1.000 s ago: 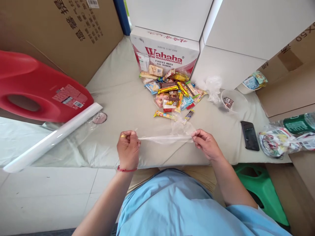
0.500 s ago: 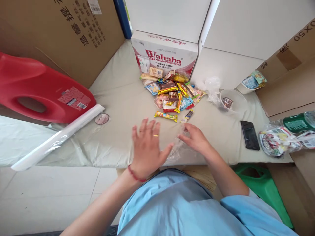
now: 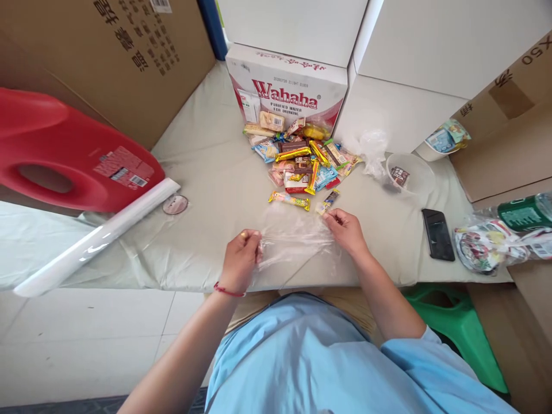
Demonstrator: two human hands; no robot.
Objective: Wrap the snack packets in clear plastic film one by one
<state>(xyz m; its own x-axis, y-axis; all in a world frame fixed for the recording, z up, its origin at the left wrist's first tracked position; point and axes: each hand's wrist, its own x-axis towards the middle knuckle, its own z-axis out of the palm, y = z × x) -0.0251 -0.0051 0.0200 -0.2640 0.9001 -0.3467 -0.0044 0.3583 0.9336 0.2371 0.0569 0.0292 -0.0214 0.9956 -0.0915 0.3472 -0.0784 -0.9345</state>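
A colourless, see-through plastic bag [image 3: 297, 240] shows mid-frame over a pale grey-green cloth [image 3: 202, 172], below a heap of small wrapped snacks [image 3: 297, 152] in yellow, brown, blue, pink and red. At top centre, a white cardboard carton [image 3: 287, 86] carries red lettering and black small print. A bright red plastic jug [image 3: 90, 149] colours the left edge; a light-blue fabric shirt [image 3: 302, 356] and thin red cord bracelet [image 3: 228, 291] show below.
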